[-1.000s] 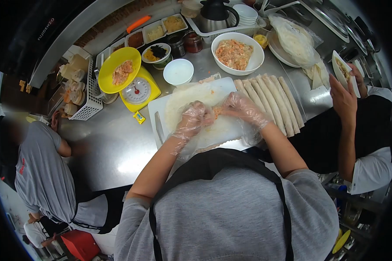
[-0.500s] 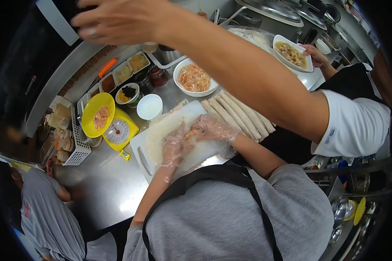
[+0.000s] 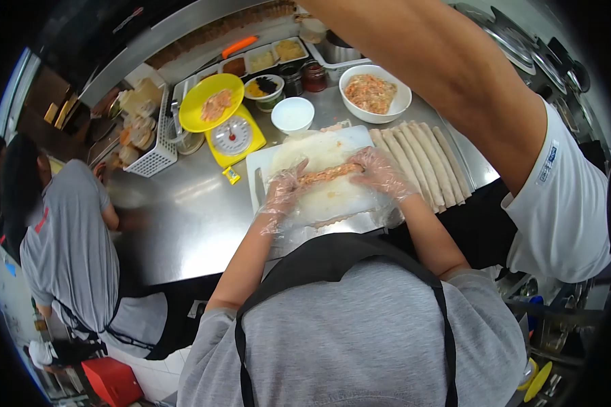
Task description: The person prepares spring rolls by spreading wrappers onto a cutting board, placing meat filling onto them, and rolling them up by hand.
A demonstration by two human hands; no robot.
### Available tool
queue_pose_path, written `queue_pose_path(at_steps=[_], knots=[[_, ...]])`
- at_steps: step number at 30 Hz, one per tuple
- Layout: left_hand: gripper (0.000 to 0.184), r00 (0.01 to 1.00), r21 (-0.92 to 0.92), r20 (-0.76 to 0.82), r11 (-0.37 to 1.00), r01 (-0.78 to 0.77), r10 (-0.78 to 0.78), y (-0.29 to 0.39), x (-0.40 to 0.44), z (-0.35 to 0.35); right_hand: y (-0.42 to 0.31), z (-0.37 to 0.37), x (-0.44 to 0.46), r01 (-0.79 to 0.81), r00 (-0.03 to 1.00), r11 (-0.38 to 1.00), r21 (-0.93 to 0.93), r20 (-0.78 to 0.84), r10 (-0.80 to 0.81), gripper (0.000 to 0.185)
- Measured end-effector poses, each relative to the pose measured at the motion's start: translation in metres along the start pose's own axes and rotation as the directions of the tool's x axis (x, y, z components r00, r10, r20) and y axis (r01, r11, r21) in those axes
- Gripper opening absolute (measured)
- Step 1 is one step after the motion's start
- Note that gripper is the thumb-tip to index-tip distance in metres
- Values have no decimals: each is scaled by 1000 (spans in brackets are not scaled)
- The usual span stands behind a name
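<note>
My left hand [image 3: 285,186], in a clear plastic glove, has its fingers at the left end of a log of minced meat filling [image 3: 329,173]. At the other end, the gloved fingers of my right hand [image 3: 381,171] are curled on the same log. Beneath it lies a pale, thin wrapper [image 3: 322,200] on a white cutting board [image 3: 256,166]. Several rolled spring rolls [image 3: 424,163] are lined up just right of the board. Behind the board stands a small white bowl [image 3: 292,115] of pale liquid.
A white bowl of minced filling [image 3: 371,93] stands at the back. Left of it are a yellow scale [image 3: 234,141] with meat in its pan and a white basket [image 3: 146,161]. A co-worker's arm [image 3: 455,61] reaches across from the right; another person [image 3: 75,230] stands at left.
The view has shifted, so the table appears lower and further right. My hands have moved apart along the filling, which now shows as a long log. The co-worker's arm still reaches overhead.
</note>
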State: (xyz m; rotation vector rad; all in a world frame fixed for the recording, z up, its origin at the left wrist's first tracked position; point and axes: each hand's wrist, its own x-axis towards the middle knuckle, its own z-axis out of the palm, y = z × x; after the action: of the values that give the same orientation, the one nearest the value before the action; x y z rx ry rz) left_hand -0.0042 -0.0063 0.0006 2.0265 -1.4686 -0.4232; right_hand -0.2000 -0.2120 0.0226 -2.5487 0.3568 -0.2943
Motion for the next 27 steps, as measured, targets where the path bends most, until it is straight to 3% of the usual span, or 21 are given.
queue_pose_path(at_steps=[2,3,5,6,7,8,10,12,13,15,17,19,20,22,23,25,26,27], knots=[[90,996,-295,14,952,84,-83,29,-4,-13,-9,-4,2,14,999,1000,-10,31,-13,46],[90,996,-290,3,953,86,-89,29,-5,-12,-13,-3,3,29,998,999,-21,-50,-30,46],[92,948,131,-228,972,-197,223,30,-4,-14,-22,0,8,68,988,997,-34,-136,-71,46],[78,966,84,-191,983,-162,176,37,-3,-20,-30,4,10,88,982,977,192,-180,-54,37],[78,961,102,-216,983,-152,171,25,3,-9,-38,6,15,118,977,906,407,-211,-32,28],[70,983,-179,-141,974,-141,116,-2,12,12,-46,4,22,203,953,978,-45,-220,-208,19],[62,992,-427,-91,896,-120,89,-2,22,8,-48,16,26,180,967,981,-69,-169,-190,11],[41,997,-51,61,998,40,-37,34,14,-13,-40,29,28,178,968,982,-56,-169,-185,9],[41,998,-44,44,998,41,-39,24,13,-8,-35,35,28,153,964,986,-66,-208,-164,8],[32,977,-132,-121,972,-193,178,11,10,-2,-29,42,27,166,957,985,-41,-235,-171,7],[40,996,-400,-70,913,-74,50,10,4,-2,-27,46,23,149,962,988,-27,-227,-151,7],[53,989,-354,-88,931,84,-122,17,0,-4,-18,55,24,167,963,981,-98,-198,-183,8],[53,989,-351,-96,933,76,-117,14,0,0,-16,60,22,157,953,980,-123,-240,-183,8],[65,930,-517,-343,853,-68,-133,-3,0,12,-14,70,19,152,908,958,-244,-349,-233,10],[65,927,-513,-352,855,-74,-131,-8,-2,15,-11,73,16,160,904,956,-247,-351,-242,10],[63,954,-352,-262,935,47,-146,-11,-9,11,-21,68,17,133,923,956,-262,-317,-216,10],[63,950,-349,-275,936,44,-148,-11,-11,12,-21,59,16,111,984,919,-379,-87,-155,16],[62,950,-455,-276,890,8,-149,-8,-11,15,-26,53,14,108,993,906,-408,7,-115,17]])
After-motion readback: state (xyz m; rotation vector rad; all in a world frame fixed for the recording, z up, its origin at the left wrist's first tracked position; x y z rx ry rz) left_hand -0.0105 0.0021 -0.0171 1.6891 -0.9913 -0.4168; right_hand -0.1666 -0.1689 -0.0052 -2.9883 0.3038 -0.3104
